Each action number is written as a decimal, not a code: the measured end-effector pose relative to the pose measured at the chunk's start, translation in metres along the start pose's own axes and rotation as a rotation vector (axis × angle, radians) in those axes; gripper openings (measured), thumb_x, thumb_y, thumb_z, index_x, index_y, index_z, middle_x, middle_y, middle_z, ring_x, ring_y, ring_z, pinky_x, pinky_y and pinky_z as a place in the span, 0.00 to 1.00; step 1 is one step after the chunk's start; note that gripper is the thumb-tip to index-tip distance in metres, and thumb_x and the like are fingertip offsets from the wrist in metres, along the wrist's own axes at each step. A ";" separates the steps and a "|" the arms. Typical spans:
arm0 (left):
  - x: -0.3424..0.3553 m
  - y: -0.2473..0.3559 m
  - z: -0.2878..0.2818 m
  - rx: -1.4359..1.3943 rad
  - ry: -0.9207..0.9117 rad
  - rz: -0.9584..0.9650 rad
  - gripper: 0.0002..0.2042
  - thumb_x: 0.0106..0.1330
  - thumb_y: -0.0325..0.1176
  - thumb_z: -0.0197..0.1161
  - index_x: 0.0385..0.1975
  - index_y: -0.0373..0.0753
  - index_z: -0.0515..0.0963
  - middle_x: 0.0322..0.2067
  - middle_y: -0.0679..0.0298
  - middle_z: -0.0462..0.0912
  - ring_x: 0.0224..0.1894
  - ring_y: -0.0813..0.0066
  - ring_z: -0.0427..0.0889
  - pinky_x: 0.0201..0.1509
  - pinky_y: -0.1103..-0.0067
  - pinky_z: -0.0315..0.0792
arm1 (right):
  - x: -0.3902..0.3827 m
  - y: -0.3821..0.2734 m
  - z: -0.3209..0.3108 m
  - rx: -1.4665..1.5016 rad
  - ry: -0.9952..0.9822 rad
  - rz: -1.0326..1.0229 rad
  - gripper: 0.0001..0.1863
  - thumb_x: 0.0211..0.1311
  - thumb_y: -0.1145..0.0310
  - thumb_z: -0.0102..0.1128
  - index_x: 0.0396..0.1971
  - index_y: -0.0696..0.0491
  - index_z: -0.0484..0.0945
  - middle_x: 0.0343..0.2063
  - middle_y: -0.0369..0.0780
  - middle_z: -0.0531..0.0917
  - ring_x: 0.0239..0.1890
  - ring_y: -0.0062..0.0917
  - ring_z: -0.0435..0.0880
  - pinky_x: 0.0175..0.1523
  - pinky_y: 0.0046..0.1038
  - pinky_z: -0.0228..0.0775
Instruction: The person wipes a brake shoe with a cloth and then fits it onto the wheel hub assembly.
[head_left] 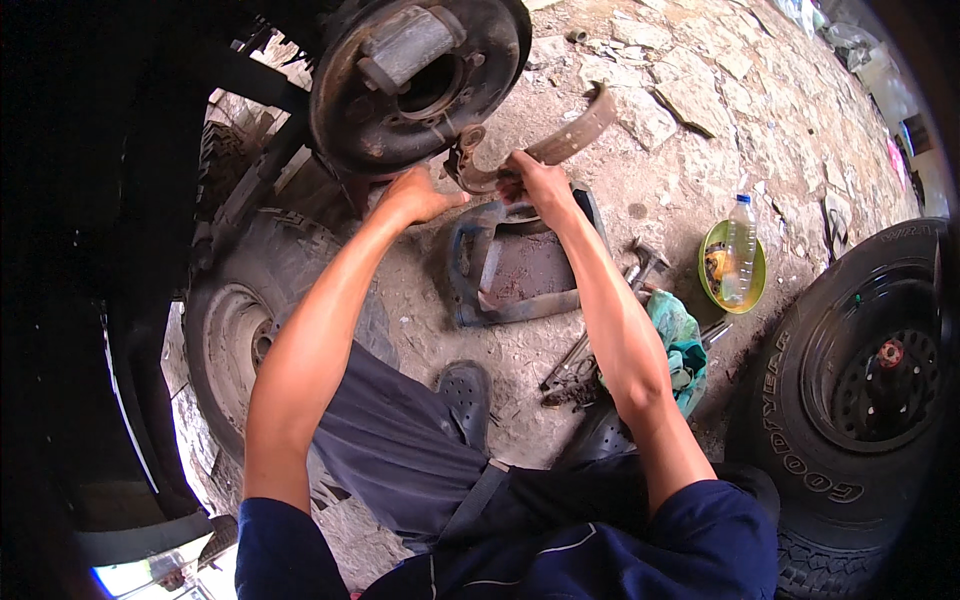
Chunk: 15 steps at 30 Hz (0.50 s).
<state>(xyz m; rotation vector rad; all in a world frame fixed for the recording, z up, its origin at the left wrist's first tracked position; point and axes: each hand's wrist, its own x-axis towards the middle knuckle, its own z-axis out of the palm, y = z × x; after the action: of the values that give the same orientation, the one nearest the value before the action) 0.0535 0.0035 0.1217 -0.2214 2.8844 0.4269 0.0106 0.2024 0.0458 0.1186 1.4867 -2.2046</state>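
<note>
My right hand is closed on a rusty curved brake shoe, with one arm of it rising up to the right. The shoe's worn, hooked end sits left of my fingers, close to the lower rim of a round, dark brake backing plate. Under that rim is my left hand, its thumb stretched toward the shoe and its other fingers mostly hidden. On the plate's upper face is a grey cylindrical part above a dark centre hole. Below my hands lies a cut-open plastic container with brownish grime inside.
A hammer and other tools lie by a green cloth near my right forearm. Farther right are a green bowl, a clear bottle and a large wheel. Another tyre lies left, under the dark vehicle body.
</note>
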 end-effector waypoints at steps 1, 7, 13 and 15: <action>0.008 -0.006 0.009 -0.086 0.012 0.030 0.35 0.49 0.50 0.73 0.49 0.26 0.74 0.44 0.45 0.81 0.47 0.60 0.81 0.53 0.69 0.72 | 0.004 -0.003 0.004 0.048 -0.008 0.012 0.18 0.65 0.60 0.54 0.35 0.63 0.76 0.25 0.45 0.82 0.21 0.29 0.81 0.27 0.30 0.75; 0.026 -0.006 0.030 -0.220 0.039 -0.019 0.32 0.50 0.45 0.73 0.50 0.28 0.75 0.47 0.47 0.81 0.50 0.60 0.80 0.56 0.71 0.69 | 0.022 -0.028 0.012 0.072 -0.096 0.182 0.19 0.65 0.60 0.55 0.39 0.65 0.74 0.28 0.47 0.81 0.22 0.31 0.81 0.27 0.30 0.77; 0.024 0.007 0.031 -0.228 0.051 -0.030 0.26 0.54 0.43 0.70 0.45 0.28 0.76 0.43 0.44 0.81 0.48 0.54 0.80 0.54 0.68 0.71 | 0.045 -0.036 0.011 -0.054 -0.158 0.235 0.15 0.64 0.61 0.56 0.28 0.58 0.76 0.19 0.38 0.78 0.18 0.24 0.79 0.22 0.25 0.76; 0.027 0.006 0.031 -0.247 0.027 -0.047 0.25 0.54 0.43 0.69 0.44 0.27 0.76 0.43 0.41 0.80 0.49 0.50 0.80 0.54 0.67 0.71 | 0.054 -0.039 0.012 -0.088 -0.183 0.250 0.14 0.65 0.60 0.55 0.26 0.56 0.76 0.18 0.36 0.76 0.18 0.22 0.78 0.21 0.22 0.76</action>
<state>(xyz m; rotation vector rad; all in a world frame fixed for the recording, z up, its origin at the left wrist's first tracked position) 0.0321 0.0149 0.0881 -0.3357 2.8407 0.7769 -0.0512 0.1850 0.0662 0.0676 1.3846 -1.8957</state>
